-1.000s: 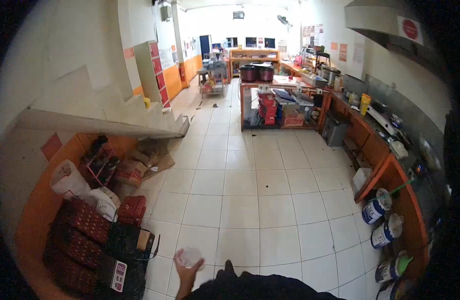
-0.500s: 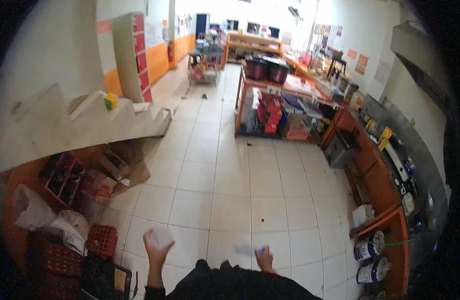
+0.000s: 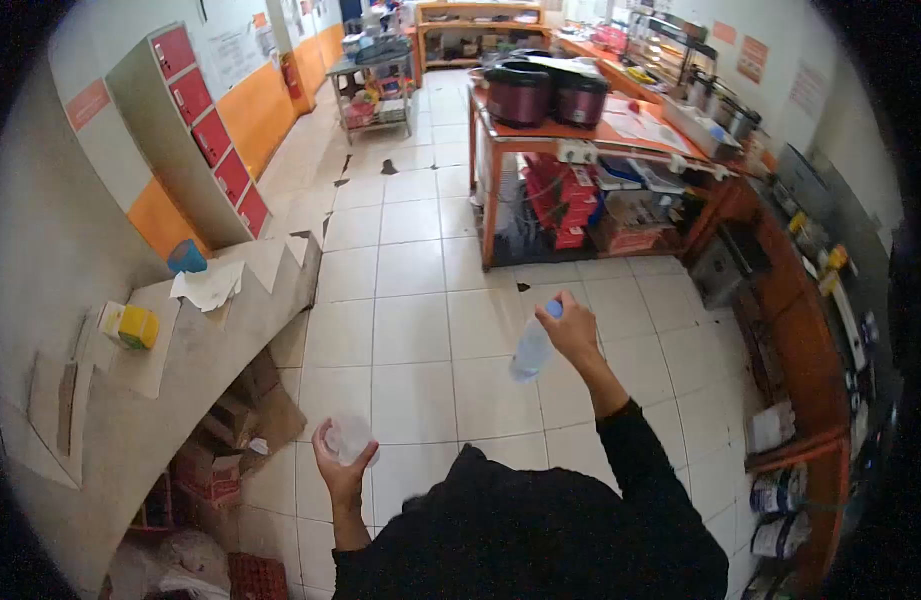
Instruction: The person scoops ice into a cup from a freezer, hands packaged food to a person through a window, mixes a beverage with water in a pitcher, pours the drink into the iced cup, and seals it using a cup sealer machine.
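Observation:
My left hand (image 3: pixel 342 470) is wrapped round a translucent, whitish container (image 3: pixel 349 438), low and left of centre above the tiled floor. Its exact shape is hard to make out. Right of centre, my right hand (image 3: pixel 570 328) grips a clear plastic bottle (image 3: pixel 531 350) near its blue cap. The bottle is tilted, its base pointing down and to the left. The two hands are well apart, and the bottle and container do not touch.
On the left, concrete steps (image 3: pixel 220 330) bear a yellow box (image 3: pixel 137 326), papers and a blue cup (image 3: pixel 187 257). Red-doored lockers (image 3: pixel 212 132) stand behind. Ahead is an orange table (image 3: pixel 500 140) with dark pots (image 3: pixel 519 95). An orange counter (image 3: pixel 770 300) runs along the right.
My right hand has come up into fuller view with the bottle. My left hand still holds the container. The view has moved forward, bringing the steps and table closer.

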Demonstrator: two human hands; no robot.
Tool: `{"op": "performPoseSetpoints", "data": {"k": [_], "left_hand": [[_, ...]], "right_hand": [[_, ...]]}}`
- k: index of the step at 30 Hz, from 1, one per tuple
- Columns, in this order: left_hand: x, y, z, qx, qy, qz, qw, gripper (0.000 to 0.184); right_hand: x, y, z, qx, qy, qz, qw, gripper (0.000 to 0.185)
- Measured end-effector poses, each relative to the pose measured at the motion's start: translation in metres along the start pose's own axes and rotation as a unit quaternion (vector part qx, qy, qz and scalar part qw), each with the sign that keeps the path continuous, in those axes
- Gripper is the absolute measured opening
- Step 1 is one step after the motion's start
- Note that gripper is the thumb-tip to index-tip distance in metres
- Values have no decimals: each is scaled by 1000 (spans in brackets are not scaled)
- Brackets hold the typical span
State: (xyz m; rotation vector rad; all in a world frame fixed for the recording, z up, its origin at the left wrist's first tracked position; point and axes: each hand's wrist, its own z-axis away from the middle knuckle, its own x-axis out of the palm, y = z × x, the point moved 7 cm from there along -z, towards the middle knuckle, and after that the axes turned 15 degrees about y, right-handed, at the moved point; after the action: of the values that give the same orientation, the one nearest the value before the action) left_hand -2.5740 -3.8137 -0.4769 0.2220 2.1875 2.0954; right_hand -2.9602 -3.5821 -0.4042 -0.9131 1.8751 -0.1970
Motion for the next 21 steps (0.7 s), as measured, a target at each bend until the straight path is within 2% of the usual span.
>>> {"op": "performPoseSetpoints", "data": {"k": [3,5,10,13,16,18,20,21], "left_hand": [[11,-15,-72,22,23,-94,995,86],[24,-32,-122,4,67,-90,994,84],[64,-94,-260,14,126,-101,987,83],[133,-99,-393,64,125,-141,980,84],[239,-60,-516,74,70,-136,985,85],[318,-20,-594,109,23,-97,989,84],[392,-2,-662,113,-21,-76,990,83],[428,3,-691,115,-39,-62,991,83]], "right_hand": [[74,-46,-112,-43,-28,36,998,44],[126,-63,-180,-63,-20,15,998,44],[270,-68,-312,42,-18,-80,996,42],[370,-57,-374,92,-41,-218,971,40],[418,-87,-426,143,-40,-213,966,40],[455,-103,-452,16,-27,-150,988,41],[495,-115,-476,9,-60,-100,993,42],[511,-120,-485,69,-101,-83,989,44]]}}
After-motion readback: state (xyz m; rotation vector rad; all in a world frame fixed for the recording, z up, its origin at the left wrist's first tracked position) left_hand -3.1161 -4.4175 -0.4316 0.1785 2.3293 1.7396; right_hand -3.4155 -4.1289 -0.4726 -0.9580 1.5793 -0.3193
